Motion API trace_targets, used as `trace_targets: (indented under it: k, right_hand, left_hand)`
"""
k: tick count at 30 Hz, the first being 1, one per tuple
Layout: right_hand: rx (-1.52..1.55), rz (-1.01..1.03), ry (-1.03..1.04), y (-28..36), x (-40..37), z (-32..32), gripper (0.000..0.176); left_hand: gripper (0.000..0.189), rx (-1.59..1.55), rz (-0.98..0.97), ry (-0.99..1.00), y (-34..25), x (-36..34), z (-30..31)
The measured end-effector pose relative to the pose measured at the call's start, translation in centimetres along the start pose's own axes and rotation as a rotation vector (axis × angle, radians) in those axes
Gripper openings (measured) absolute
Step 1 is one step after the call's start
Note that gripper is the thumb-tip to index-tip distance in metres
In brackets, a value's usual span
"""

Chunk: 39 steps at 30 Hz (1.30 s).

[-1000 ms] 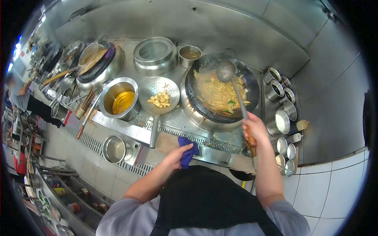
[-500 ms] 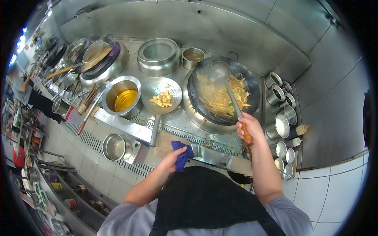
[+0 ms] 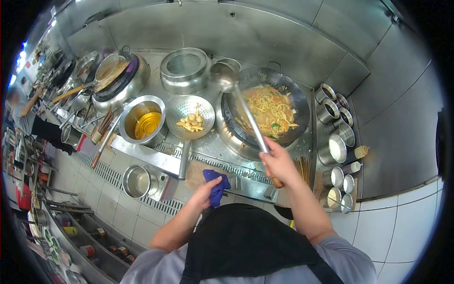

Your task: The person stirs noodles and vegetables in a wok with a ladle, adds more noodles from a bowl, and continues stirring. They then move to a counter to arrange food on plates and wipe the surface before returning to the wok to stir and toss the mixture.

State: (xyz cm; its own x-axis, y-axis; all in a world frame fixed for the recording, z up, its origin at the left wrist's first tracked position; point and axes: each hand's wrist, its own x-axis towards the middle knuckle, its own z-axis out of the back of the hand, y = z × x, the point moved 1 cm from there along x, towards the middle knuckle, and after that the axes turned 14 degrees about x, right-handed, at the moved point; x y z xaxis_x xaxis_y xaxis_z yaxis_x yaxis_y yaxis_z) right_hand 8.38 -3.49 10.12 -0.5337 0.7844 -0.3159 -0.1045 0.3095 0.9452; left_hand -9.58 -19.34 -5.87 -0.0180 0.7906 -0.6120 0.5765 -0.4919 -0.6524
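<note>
My right hand is closed around the handle of a long metal ladle. The ladle's bowl is over a small metal pot behind the stove, left of the wok. Noodles with vegetables lie in the dark wok on the burner. My left hand grips a folded blue cloth at the counter's front edge. Left of the wok, a perforated strainer holds pale yellow pieces. Beside it stands a metal pot of yellow oil.
Metal containers and squeeze bottles line the right side. A lidded pot stands at the back, a second wok station at the left. Another person stands far left. A small pot is at the front.
My right hand has moved left and slightly down, carrying the ladle's bowl from above the wok to the small pot. Less steam rises over the noodles. My left hand has barely moved.
</note>
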Motion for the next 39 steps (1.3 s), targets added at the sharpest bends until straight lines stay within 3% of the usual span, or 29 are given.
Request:
trace_targets:
  k: [7,10,12,13,15,19,21,23,25,26,28,32,35,37,39]
  right_hand:
    - [-0.103,0.064,-0.318,1.2,-1.8,9.1,0.059]
    - [-0.076,0.1,-0.314,2.6,-3.4,9.8,0.058]
    - [0.316,0.057,-0.19,3.9,-4.5,8.6,0.056]
    - [0.317,0.043,-0.162,3.9,-4.5,7.9,0.056]
    - [0.572,-0.067,0.089,3.5,-3.6,5.8,0.054]
    - [0.348,-0.253,0.387,3.1,0.3,-2.0,0.054]
    - [0.198,-0.278,0.434,2.5,2.9,-7.0,0.051]
    - [0.055,-0.238,0.499,2.2,5.2,-12.2,0.043]
    - [-0.113,-0.169,0.57,-0.2,9.0,-16.2,0.037]
    - [-0.118,-0.169,0.583,-1.2,10.3,-17.9,0.037]
    - [-0.282,-0.11,0.528,-2.5,11.7,-20.5,0.012]
    - [-0.235,-0.212,0.583,-3.1,12.4,-21.9,0.01]
    - [0.096,-0.527,0.543,-2.9,12.7,-21.3,0.054]
    - [0.235,-0.558,0.534,-3.0,13.1,-20.9,0.049]
    - [0.512,-0.675,0.566,-2.1,12.7,-20.3,0.03]
  left_hand:
    - [0.033,0.02,-0.003,-0.071,1.1,-0.7,2.6]
    - [0.034,-0.025,0.006,-0.119,1.2,-0.4,2.6]
    - [0.032,-0.009,0.024,-0.108,1.2,-0.1,2.8]
    - [0.03,0.015,0.042,-0.089,1.0,-0.2,2.7]
    - [0.035,-0.002,-0.006,-0.044,0.1,-0.6,1.7]
    - [0.045,0.031,-0.051,-0.048,0.2,-0.5,1.8]
    - [0.044,0.013,-0.073,-0.066,0.3,-1.2,2.0]
    - [0.036,-0.015,-0.024,-0.11,0.7,-2.1,2.2]
    - [0.039,-0.019,-0.055,-0.127,1.3,-3.1,2.8]
    - [0.041,-0.045,-0.079,-0.137,1.8,-3.6,3.1]
    - [0.044,-0.109,-0.122,-0.158,2.8,-4.6,3.7]
    - [0.038,-0.161,-0.117,-0.204,4.4,-6.4,5.5]
    - [0.038,-0.192,-0.11,-0.232,4.8,-6.9,6.2]
    - [0.04,-0.188,-0.113,-0.224,4.7,-6.4,7.0]
    - [0.042,-0.178,-0.11,-0.203,4.4,-5.7,7.4]
